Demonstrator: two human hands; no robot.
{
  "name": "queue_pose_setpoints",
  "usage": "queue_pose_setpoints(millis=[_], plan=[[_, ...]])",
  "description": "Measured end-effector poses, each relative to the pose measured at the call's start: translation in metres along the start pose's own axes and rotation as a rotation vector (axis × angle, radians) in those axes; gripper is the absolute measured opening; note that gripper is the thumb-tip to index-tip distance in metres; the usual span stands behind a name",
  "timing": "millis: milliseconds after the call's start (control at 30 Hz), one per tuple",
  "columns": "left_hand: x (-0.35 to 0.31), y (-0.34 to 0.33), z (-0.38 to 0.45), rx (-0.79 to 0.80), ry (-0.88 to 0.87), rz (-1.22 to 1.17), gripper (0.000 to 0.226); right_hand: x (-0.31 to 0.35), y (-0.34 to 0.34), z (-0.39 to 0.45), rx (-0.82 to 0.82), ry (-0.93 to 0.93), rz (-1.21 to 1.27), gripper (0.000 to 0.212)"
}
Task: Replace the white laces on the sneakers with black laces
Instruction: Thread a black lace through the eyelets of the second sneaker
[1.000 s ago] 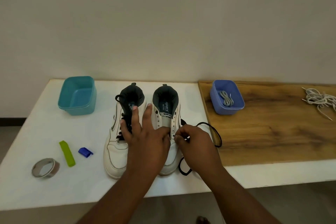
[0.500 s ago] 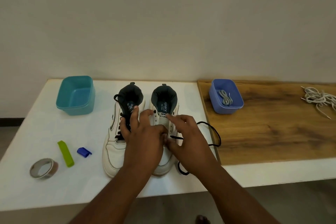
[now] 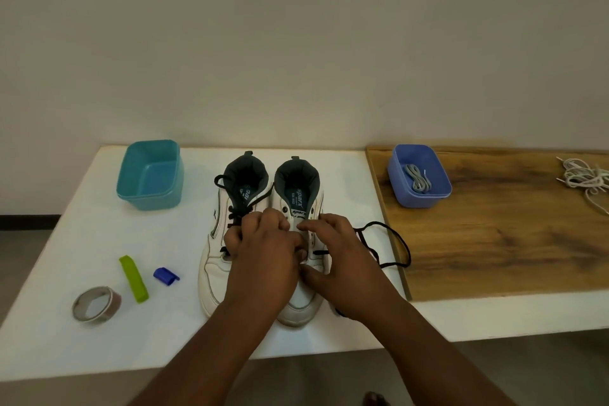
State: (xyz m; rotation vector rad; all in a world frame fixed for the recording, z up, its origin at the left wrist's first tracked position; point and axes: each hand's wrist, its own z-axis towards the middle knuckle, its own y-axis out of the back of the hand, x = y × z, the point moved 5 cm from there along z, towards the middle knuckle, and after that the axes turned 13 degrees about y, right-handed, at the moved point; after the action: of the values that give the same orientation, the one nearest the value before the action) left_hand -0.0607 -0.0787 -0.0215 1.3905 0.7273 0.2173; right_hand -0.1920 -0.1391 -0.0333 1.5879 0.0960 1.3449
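Both hands sit over the right sneaker [image 3: 301, 303]. The left hand [image 3: 263, 260] lies on its eyelets with fingers curled; whether they grasp anything cannot be told. The right hand [image 3: 339, 260] hovers with fingers relaxed. The black lace [image 3: 392, 244] loops just right of that sneaker.

Two bare forearms, no sleeves visible, bare hands, left [image 3: 263, 260], right [image 3: 342, 260]
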Motion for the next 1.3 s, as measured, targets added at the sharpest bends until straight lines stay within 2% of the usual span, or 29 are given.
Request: queue_pose_setpoints(millis=[300, 500, 567, 600, 700, 733, 767, 800, 867, 933, 967, 1067, 1200, 1300], plan=[[0.003, 0.006, 0.005, -0.094, -0.006, -0.026, 0.015, 0.011, 0.001, 0.002, -0.023, -0.014, -0.083, 0.074], [0.012, 0.019, 0.011, -0.17, 0.051, -0.17, 0.011, 0.011, 0.007, 0.001, 0.015, -0.075, -0.153, 0.073], [0.017, 0.03, 0.01, -0.198, 0.111, -0.358, 0.011, 0.014, 0.007, 0.002, 0.031, -0.089, -0.164, 0.071], [0.023, 0.036, 0.011, -0.205, 0.2, -0.51, 0.012, 0.014, 0.007, 0.003, 0.036, -0.093, -0.166, 0.07], [0.041, 0.044, 0.014, -0.174, 0.53, -1.22, 0.017, 0.013, 0.006, 0.003, 0.047, -0.098, -0.154, 0.07], [0.041, 0.046, 0.015, -0.136, 0.566, -1.436, 0.018, 0.012, 0.005, 0.003, 0.053, -0.104, -0.144, 0.07], [0.039, 0.049, 0.013, -0.093, 0.538, -1.538, 0.018, 0.012, 0.004, 0.003, 0.057, -0.11, -0.138, 0.07], [0.033, 0.053, 0.011, -0.065, 0.463, -1.499, 0.018, 0.011, 0.003, 0.002, 0.051, -0.12, -0.127, 0.068], [0.016, 0.056, 0.004, -0.036, 0.218, -1.14, 0.018, 0.015, 0.006, 0.004, -0.044, -0.105, -0.065, 0.056], [0.003, 0.048, -0.002, 0.011, 0.042, -0.856, 0.021, 0.025, 0.011, 0.01, -0.171, 0.007, 0.041, 0.044], [-0.001, 0.046, -0.003, 0.03, -0.001, -0.814, 0.022, 0.031, 0.014, 0.012, -0.216, 0.077, 0.075, 0.04], [0.001, 0.045, 0.001, 0.005, -0.027, -0.738, 0.015, 0.044, 0.018, 0.015, -0.269, 0.175, 0.235, 0.031], [0.017, 0.038, 0.005, 0.035, 0.078, -0.711, 0.009, 0.04, 0.016, 0.017, -0.237, 0.068, 0.409, 0.027], [0.024, 0.028, 0.003, 0.094, 0.121, -0.541, 0.011, 0.028, 0.013, 0.016, -0.195, 0.004, 0.19, 0.016]])
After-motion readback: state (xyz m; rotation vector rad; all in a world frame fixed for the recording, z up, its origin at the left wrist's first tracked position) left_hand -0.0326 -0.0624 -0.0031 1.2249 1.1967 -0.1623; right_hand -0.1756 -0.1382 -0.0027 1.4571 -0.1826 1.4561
